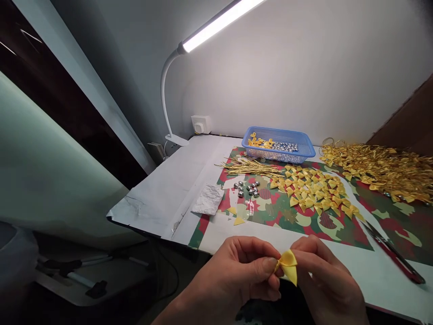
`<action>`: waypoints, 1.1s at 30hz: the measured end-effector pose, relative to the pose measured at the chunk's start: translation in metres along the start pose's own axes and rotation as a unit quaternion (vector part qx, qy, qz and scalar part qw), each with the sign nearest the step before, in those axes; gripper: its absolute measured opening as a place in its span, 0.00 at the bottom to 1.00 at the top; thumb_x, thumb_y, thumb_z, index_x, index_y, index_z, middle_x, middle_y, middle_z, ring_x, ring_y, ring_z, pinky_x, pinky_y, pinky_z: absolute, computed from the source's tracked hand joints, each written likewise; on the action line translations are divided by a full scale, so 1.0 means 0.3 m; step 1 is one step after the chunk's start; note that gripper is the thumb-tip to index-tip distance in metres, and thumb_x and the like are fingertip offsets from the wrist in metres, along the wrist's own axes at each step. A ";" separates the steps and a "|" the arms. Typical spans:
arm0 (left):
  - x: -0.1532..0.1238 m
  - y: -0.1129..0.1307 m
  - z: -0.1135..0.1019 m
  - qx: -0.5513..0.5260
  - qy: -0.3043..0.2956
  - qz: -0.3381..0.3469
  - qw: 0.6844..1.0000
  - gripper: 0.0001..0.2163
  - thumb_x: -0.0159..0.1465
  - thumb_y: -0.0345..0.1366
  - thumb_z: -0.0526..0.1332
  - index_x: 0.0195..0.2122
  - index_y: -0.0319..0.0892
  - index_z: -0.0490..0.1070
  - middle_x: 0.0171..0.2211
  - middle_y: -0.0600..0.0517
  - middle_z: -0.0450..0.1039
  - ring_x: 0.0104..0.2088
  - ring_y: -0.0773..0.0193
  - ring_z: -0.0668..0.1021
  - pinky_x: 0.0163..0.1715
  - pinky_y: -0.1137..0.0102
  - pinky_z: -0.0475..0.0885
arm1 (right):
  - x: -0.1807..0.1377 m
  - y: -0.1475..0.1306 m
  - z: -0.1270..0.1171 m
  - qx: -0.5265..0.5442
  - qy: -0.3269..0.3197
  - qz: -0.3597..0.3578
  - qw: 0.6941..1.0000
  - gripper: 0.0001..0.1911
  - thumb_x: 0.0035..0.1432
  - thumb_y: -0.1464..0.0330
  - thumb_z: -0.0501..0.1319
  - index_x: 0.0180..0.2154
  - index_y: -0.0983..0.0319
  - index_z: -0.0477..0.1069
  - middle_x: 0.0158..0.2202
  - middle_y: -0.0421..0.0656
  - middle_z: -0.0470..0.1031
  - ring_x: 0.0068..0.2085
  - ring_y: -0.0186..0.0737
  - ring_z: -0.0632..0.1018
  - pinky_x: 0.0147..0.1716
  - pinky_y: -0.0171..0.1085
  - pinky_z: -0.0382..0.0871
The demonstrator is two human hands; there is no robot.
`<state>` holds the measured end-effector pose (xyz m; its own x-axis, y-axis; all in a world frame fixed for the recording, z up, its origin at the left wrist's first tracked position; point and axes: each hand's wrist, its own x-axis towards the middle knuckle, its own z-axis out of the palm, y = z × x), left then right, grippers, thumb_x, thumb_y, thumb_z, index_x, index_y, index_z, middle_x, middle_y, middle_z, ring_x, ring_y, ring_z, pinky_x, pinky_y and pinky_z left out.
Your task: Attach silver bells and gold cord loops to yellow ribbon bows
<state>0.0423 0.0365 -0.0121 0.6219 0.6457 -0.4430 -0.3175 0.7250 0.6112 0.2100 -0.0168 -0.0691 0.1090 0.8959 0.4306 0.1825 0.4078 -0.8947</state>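
Just in front of the table's near edge, my left hand point(248, 266) pinches a small yellow ribbon bow point(289, 266) between thumb and index finger, close to its knot. My right hand point(326, 275) is closed at the bow's right side, its fingers curled against the ribbon. The tips of the right thumb and index finger are partly hidden behind the bow. On the camouflage-patterned mat beyond lie many yellow ribbon bows point(313, 189), several small silver beads point(250, 188) and a bundle of thin gold cords point(252, 167).
A blue plastic basket point(279, 131) with bows and silver beads stands at the back. Finished-looking gold cords with bows point(382, 169) are heaped at the right. Scissors point(394, 250) lie at right, crumpled white paper point(208, 199) at left. A lit lamp point(219, 25) arches overhead.
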 end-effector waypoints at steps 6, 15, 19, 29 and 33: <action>0.010 -0.005 -0.010 0.004 -0.012 -0.006 1.000 0.06 0.55 0.31 0.75 0.31 0.35 0.81 0.23 0.51 0.78 0.22 0.74 0.78 0.26 0.79 0.78 | 0.015 0.007 -0.003 -0.027 -0.004 -0.077 0.997 0.16 0.63 0.78 0.60 0.45 0.53 0.78 0.30 0.40 0.63 0.32 0.37 0.70 0.28 0.35 0.65; -0.002 0.005 0.002 0.038 0.003 -0.005 0.999 0.07 0.53 0.32 0.75 0.29 0.35 0.79 0.23 0.52 0.79 0.22 0.73 0.78 0.26 0.78 0.78 | 0.034 0.021 -0.019 -0.037 -0.042 -0.137 0.989 0.15 0.63 0.80 0.59 0.44 0.57 0.76 0.29 0.40 0.61 0.32 0.38 0.67 0.30 0.36 0.66; -0.004 -0.006 -0.002 0.061 0.014 0.025 0.998 0.06 0.55 0.31 0.74 0.29 0.35 0.79 0.23 0.52 0.80 0.22 0.73 0.78 0.26 0.78 0.78 | 0.030 0.024 -0.019 -0.039 -0.039 -0.139 0.989 0.11 0.63 0.77 0.59 0.39 0.57 0.76 0.28 0.41 0.60 0.31 0.38 0.66 0.28 0.36 0.65; -0.004 0.000 0.000 0.070 -0.001 0.024 0.997 0.06 0.56 0.32 0.73 0.30 0.37 0.78 0.24 0.52 0.80 0.23 0.72 0.79 0.27 0.78 0.77 | 0.051 0.003 -0.029 -0.070 -0.028 -0.158 0.985 0.11 0.65 0.75 0.58 0.39 0.56 0.78 0.30 0.42 0.64 0.30 0.36 0.69 0.26 0.35 0.68; -0.015 0.004 0.012 0.129 0.007 0.065 0.990 0.04 0.59 0.32 0.71 0.31 0.37 0.79 0.25 0.52 0.79 0.24 0.71 0.79 0.29 0.77 0.75 | 0.055 0.005 -0.030 -0.036 -0.020 -0.085 0.996 0.12 0.65 0.74 0.59 0.44 0.53 0.75 0.37 0.41 0.75 0.36 0.36 0.78 0.33 0.31 0.75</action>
<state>0.0417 0.0334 -0.0070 0.5778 0.7335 -0.3580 -0.1995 0.5522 0.8095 0.2207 -0.0030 -0.0624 0.0326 0.8223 0.5682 0.2655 0.5409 -0.7981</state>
